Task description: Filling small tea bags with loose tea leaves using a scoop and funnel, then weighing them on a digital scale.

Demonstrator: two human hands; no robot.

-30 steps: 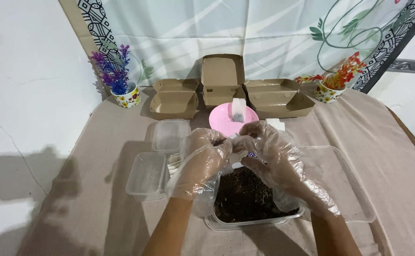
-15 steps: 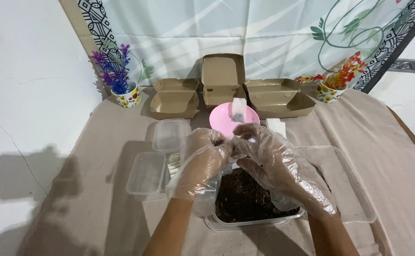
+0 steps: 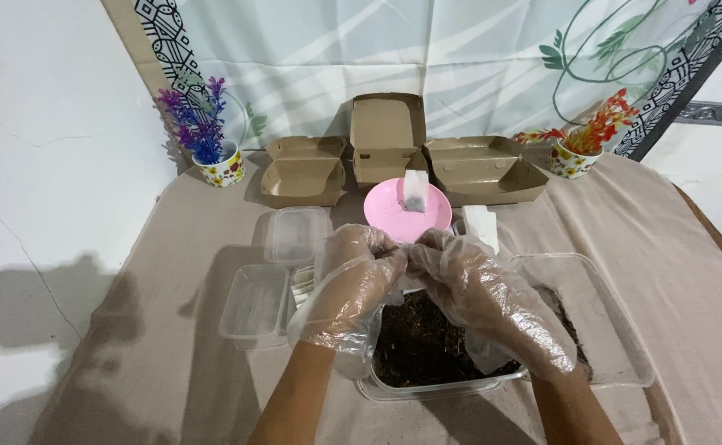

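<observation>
My left hand and my right hand, both in loose clear plastic gloves, meet fingertip to fingertip above a clear plastic tub. The tub holds dark, crumbly loose material. Between the fingertips both hands pinch a small white pouch, mostly hidden by the fingers. Just beyond the hands stands a pink bowl with another small white pouch upright in it.
Three open brown cardboard boxes line the back, with a flower pot at each end. Clear plastic containers sit left. A clear lid lies right, and white pouches are stacked beside the bowl.
The hands stay together over the tub. The right hand's fingers have closed in a little toward the left hand.
</observation>
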